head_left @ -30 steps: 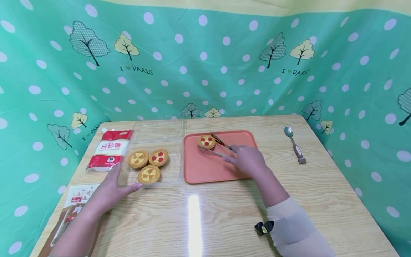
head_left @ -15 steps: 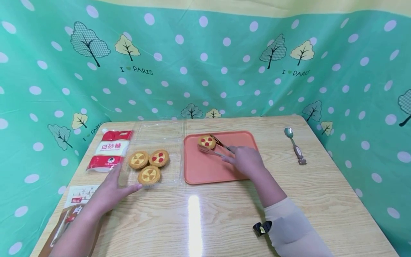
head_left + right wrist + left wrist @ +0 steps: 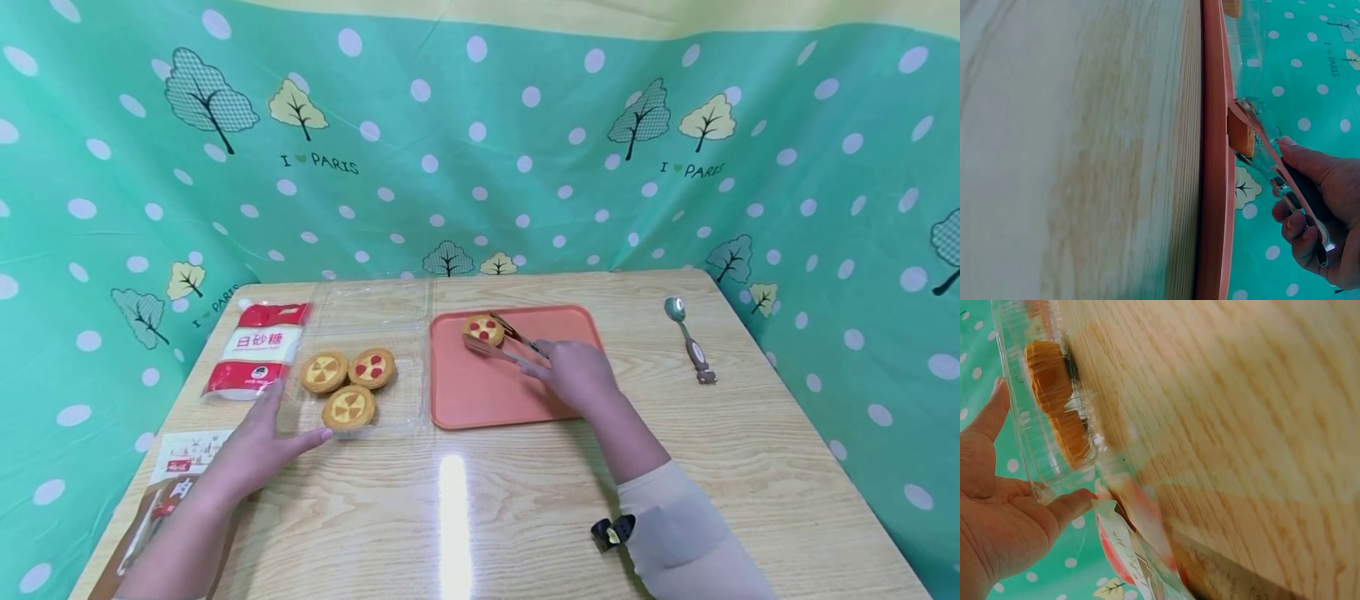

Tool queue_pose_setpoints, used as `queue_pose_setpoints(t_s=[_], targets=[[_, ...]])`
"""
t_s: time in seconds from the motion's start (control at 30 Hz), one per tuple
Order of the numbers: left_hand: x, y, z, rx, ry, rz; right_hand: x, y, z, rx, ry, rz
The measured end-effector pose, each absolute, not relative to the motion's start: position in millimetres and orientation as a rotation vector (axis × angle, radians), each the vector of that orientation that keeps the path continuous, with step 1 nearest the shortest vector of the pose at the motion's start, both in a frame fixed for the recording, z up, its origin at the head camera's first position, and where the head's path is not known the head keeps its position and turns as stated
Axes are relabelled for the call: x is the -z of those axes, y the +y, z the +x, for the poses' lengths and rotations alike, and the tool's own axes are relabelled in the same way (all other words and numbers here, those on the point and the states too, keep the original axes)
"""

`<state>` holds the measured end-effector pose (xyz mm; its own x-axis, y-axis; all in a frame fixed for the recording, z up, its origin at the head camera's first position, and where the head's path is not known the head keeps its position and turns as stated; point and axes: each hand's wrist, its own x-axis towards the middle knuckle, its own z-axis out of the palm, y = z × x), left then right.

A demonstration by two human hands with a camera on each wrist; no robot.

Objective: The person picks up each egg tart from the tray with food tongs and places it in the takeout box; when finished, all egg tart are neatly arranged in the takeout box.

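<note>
My right hand (image 3: 579,375) holds a pair of metal tongs (image 3: 1282,165), its fingers curled round the handles. The tongs' two tips stand on either side of an egg tart (image 3: 483,330) with red pieces on top. That tart sits on the pink tray (image 3: 495,396), near its back left corner. With thumb and fingers spread, my left hand (image 3: 258,442) is at the front left corner of a clear plastic box (image 3: 1019,434). Inside the box are three tarts, one with red pieces (image 3: 371,367), the others with pale wedges (image 3: 324,372).
A red and white sugar bag (image 3: 255,350) lies left of the box, whose clear lid (image 3: 375,300) is folded back. A brown packet (image 3: 180,475) is under my left forearm. A spoon (image 3: 688,337) with a brown handle lies right of the tray.
The tongs' tips have drawn slightly closer around the tart on the tray, and my right forearm has shifted a little left. My left hand stays where it was.
</note>
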<state>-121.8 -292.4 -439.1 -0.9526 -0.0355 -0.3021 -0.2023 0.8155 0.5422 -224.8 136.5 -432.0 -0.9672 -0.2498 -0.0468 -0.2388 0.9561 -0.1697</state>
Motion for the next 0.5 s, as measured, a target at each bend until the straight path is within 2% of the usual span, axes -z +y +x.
queue_pose_setpoints(t_s=[0.5], targets=[[437.3, -291.5, -119.5, -0.852, 2.728, -0.177, 420.8, 138.8, -221.3, 0.271, 3.035, -0.368]])
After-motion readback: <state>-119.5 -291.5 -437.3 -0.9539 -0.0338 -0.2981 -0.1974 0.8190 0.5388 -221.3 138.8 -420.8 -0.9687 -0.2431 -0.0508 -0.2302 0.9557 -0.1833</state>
